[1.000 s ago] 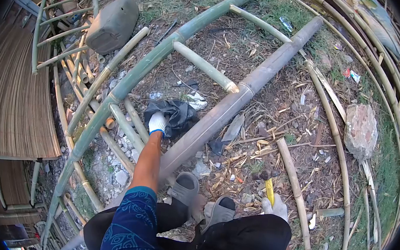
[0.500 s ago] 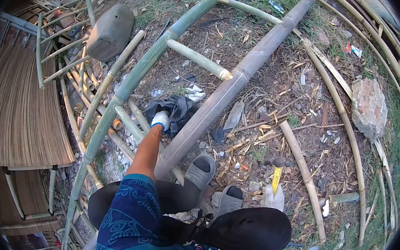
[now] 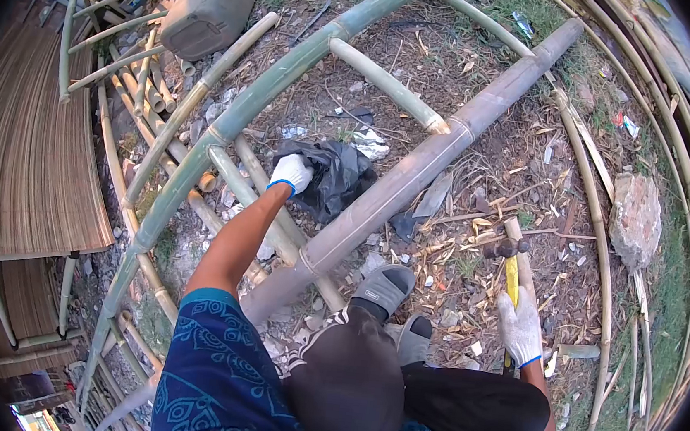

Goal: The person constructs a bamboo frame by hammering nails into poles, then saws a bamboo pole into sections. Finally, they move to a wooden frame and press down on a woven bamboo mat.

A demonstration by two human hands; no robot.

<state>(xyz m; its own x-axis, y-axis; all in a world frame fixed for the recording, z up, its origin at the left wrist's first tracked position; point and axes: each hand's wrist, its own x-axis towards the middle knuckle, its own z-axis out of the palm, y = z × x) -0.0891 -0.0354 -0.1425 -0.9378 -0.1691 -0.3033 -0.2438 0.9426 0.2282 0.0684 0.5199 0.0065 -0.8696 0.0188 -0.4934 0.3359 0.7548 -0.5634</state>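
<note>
My left hand, in a white knit glove with a blue cuff, is at the near left side of a crumpled black plastic bag. Its fingertips are hidden against the bag, so their grip does not show. The bag lies on the ground between the green bamboo pole and the thick greyish bamboo pole of a ladder-like frame. On the right, my gloved right hand is closed around the yellow handle of a hammer. The hammer's dark head points away from me, over a short bamboo piece.
Rungs join the two poles. A grey-green jerrycan stands at upper left, beside stacked bamboo and a slatted bamboo mat. To the right are a concrete chunk and curved bamboo poles. Splinters and rubble litter the ground.
My left hand has drawn partly out of the bag, showing more of the glove. My right hand has lifted the hammer out past my knee. The view has shifted, and my left knee has moved.
</note>
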